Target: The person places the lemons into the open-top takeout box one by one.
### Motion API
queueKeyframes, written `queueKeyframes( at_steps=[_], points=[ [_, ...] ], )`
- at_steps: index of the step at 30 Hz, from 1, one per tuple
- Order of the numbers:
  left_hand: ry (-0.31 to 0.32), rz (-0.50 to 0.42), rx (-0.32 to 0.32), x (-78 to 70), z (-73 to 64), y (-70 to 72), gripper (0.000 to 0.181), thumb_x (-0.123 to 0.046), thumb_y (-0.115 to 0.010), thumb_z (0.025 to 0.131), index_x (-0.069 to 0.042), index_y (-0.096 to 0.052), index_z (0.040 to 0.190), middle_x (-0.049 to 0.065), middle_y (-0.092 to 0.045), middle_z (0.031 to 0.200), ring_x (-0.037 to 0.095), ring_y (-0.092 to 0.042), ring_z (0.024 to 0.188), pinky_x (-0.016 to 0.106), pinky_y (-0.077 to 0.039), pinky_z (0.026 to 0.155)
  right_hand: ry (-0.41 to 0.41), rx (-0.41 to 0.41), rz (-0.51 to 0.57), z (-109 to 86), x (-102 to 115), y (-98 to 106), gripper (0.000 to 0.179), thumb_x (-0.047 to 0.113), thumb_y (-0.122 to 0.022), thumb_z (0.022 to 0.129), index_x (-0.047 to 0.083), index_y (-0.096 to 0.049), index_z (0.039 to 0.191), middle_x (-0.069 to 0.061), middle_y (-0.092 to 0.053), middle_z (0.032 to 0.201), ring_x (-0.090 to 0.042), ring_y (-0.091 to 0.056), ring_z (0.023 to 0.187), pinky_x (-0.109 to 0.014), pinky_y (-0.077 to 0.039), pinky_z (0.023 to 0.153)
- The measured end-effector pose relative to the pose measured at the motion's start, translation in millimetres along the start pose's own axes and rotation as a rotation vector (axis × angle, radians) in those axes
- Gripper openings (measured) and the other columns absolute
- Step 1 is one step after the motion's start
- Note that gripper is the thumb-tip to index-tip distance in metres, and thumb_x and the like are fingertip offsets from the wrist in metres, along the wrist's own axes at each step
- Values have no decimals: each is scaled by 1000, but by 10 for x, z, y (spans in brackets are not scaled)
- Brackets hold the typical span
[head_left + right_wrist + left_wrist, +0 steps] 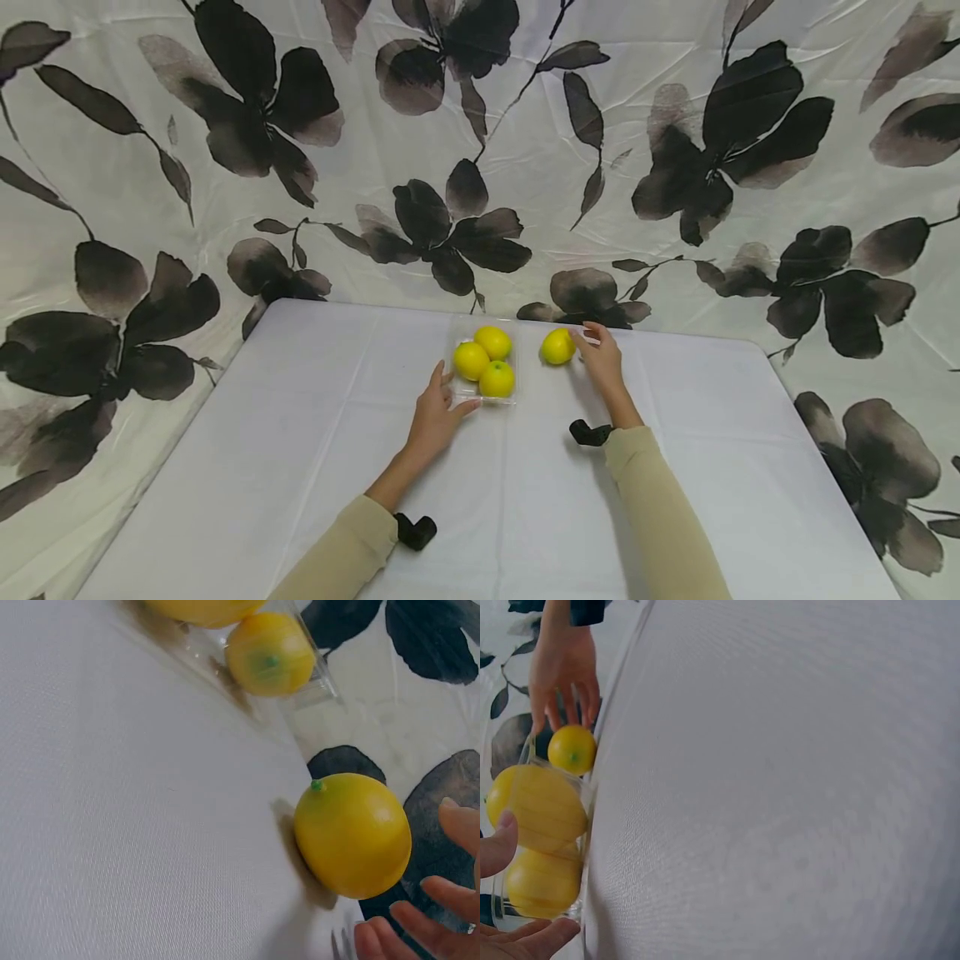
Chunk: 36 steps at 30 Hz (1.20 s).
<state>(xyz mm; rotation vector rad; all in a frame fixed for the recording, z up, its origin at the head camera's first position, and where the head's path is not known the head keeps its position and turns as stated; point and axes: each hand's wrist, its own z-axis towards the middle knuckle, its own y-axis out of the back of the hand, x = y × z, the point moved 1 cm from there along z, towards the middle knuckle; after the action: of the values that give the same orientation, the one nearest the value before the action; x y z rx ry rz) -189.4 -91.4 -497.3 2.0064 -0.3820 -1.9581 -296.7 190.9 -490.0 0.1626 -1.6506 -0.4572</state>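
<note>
A clear plastic box (483, 401) holding three yellow lemons (471, 362) lies near the table's far edge. My left hand (437, 414) is at its near left corner, thumb along the near side and fingers spread by the left side. In the left wrist view the thumb (499, 844) overlaps the box. A single lemon (557, 347) with a small green stem end sits on the table right of the box. Beside it, on its right, is my right hand (601, 357); the right wrist view shows its spread fingers (442, 896) with a gap before the lemon.
A white cloth (300, 467) covers the table, whose far edge runs just behind the box and lemon. Floral fabric (450, 150) hangs behind it and at both sides. A black wrist camera (416, 532) sits on the left wrist, another (590, 432) on the right.
</note>
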Motion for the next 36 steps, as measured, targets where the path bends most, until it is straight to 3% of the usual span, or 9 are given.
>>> queueKeyframes(
  at_steps=[6,20,29,36],
  points=[
    [-11,8,-4,0,-8,-1,94,-23,-77,87,1,-18,155,25,-42,151,42,-47,134,48,-46,106,-58,52,-16,16,-4,-99,57,41,-53,102,5,-44,145,-21,-50,140,-34,-59,113,-40,-55,96],
    [9,12,5,4,-19,0,93,-24,-75,88,-1,-16,157,23,-40,153,42,-46,135,48,-45,107,-43,83,-29,7,-43,-138,64,42,-64,95,6,-45,144,-22,-47,143,-34,-53,125,-42,-53,100],
    [16,16,3,-4,-18,0,93,-24,-75,89,-1,-16,156,23,-39,154,41,-46,135,48,-44,108,-2,65,-29,-60,-54,-148,64,39,-71,90,8,-50,141,-21,-52,138,-34,-56,122,-43,-54,97],
    [11,22,0,-10,-17,-4,93,-24,-75,88,-1,-16,157,22,-40,153,41,-46,135,48,-44,107,64,34,-52,-113,-53,-175,61,35,-76,86,9,-55,137,-19,-57,133,-36,-58,119,-46,-49,103]
  ],
)
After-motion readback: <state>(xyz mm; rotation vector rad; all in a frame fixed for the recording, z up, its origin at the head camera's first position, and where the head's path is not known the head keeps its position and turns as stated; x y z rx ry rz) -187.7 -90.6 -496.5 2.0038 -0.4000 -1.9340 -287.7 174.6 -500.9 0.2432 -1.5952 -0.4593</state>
